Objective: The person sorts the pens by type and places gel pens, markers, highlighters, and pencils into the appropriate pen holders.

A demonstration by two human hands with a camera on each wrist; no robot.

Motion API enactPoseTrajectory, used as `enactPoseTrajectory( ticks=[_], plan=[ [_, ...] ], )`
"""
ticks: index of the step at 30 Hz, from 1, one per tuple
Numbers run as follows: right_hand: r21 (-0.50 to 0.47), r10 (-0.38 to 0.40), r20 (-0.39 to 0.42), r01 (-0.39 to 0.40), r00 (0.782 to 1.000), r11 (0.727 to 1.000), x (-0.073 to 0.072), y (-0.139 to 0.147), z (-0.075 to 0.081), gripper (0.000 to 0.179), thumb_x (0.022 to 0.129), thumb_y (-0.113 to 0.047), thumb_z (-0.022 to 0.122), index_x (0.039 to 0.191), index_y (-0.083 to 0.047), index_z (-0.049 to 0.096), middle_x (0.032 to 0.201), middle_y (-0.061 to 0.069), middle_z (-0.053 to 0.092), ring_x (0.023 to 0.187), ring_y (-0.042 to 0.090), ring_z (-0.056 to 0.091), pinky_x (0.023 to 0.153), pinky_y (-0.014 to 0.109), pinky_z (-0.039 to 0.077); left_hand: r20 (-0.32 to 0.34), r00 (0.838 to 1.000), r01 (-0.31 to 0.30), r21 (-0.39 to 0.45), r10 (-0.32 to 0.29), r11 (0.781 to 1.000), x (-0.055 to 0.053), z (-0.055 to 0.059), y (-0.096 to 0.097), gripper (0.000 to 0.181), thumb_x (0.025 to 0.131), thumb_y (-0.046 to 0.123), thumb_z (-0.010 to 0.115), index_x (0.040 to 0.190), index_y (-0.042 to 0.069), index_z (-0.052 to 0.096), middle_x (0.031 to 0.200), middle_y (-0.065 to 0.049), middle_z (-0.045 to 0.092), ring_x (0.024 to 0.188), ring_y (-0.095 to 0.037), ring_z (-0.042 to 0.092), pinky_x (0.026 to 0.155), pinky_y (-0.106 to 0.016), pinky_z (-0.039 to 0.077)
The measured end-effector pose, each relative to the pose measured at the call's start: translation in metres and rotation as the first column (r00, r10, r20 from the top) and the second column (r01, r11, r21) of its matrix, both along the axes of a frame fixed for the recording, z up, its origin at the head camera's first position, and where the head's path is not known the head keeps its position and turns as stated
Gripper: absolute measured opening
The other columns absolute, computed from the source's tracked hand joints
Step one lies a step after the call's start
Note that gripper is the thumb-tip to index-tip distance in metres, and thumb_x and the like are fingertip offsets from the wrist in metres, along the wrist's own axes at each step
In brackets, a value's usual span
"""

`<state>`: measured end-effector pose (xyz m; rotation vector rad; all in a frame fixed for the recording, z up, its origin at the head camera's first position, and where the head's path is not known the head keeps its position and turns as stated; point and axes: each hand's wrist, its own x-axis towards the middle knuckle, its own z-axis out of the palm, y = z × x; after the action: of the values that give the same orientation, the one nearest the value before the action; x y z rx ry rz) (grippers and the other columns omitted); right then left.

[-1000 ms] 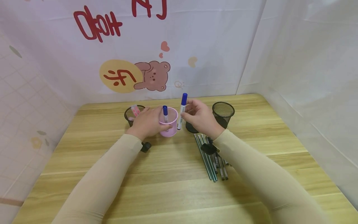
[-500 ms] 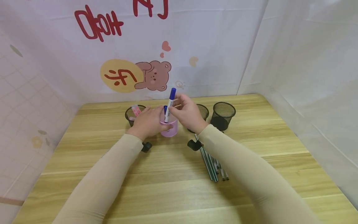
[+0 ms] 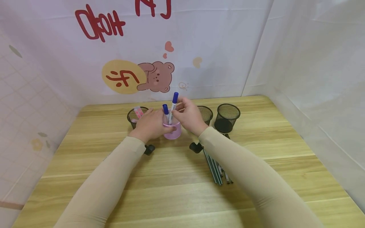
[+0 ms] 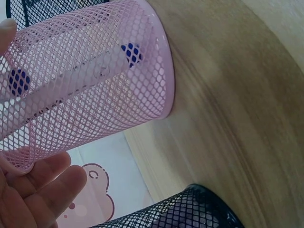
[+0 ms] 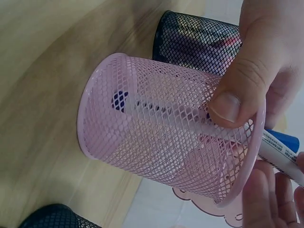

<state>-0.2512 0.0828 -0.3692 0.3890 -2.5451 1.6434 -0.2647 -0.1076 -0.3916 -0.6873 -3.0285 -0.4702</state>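
Note:
In the head view my left hand (image 3: 152, 123) grips a pink mesh pen cup (image 3: 174, 133), its thumb across the near side just under the rim. The right wrist view shows that thumb pressing on the mesh. From the right, my right hand (image 3: 189, 115) pinches a white marker with a blue cap (image 3: 175, 97), cap end up. The marker's lower part is inside the pink cup. Beside it leans another blue-capped marker (image 3: 165, 109), standing in the same cup. Through the mesh in the left wrist view, a blue marker end (image 4: 131, 54) shows near the cup's base.
A black mesh cup (image 3: 131, 114) holding pink items stands left, partly behind my left hand. Two more black mesh cups, one nearer (image 3: 207, 114) and one farther right (image 3: 228, 118), stand at right. Green pencils (image 3: 212, 167) and several pens (image 3: 227, 179) lie under my right forearm.
My right hand has moved left from beside the pink cup, and the marker's lower end has gone down into it. The other marker now leans further left. My left hand stays put.

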Motion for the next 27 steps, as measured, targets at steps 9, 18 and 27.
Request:
enactPoseTrajectory(
  ticks=[9, 18, 27],
  plan=[
    [0.066, -0.038, 0.037, 0.036, 0.999, 0.997, 0.0005, 0.0003, -0.0022, 0.03, 0.096, -0.013, 0.073, 0.124, -0.01, 0.064, 0.101, 0.009, 0.073, 0.094, 0.023, 0.069, 0.074, 0.028, 0.057, 0.001, 1.0, -0.008, -0.019, 0.008, 1.0, 0.0008, 0.0002, 0.0013, 0.091, 0.085, 0.071, 0.073, 0.15, 0.01, 0.051, 0.141, -0.007, 0.068, 0.135, -0.031, 0.062, 0.133, -0.053, 0.02],
    [0.139, -0.041, 0.073, 0.03, 0.997, 0.99, 0.0043, -0.0015, -0.0051, 0.034, 0.096, -0.016, 0.073, 0.129, -0.012, 0.064, 0.102, 0.007, 0.074, 0.093, 0.022, 0.07, 0.073, 0.029, 0.059, 0.028, 1.0, -0.009, -0.013, 0.01, 1.0, 0.0014, 0.0025, 0.0011, 0.098, 0.085, 0.067, 0.076, 0.155, 0.006, 0.045, 0.143, -0.013, 0.067, 0.135, -0.035, 0.062, 0.134, -0.054, 0.018],
    [0.132, -0.029, 0.094, 0.017, 0.995, 0.991, 0.005, -0.0016, -0.0095, 0.032, 0.097, -0.016, 0.072, 0.128, -0.01, 0.065, 0.105, 0.008, 0.075, 0.097, 0.023, 0.071, 0.079, 0.034, 0.062, 0.011, 1.0, 0.002, 0.002, -0.002, 1.0, 0.0008, 0.0004, 0.0017, 0.092, 0.085, 0.066, 0.077, 0.153, 0.011, 0.048, 0.139, -0.01, 0.07, 0.134, -0.035, 0.063, 0.133, -0.055, 0.021]
  ],
)
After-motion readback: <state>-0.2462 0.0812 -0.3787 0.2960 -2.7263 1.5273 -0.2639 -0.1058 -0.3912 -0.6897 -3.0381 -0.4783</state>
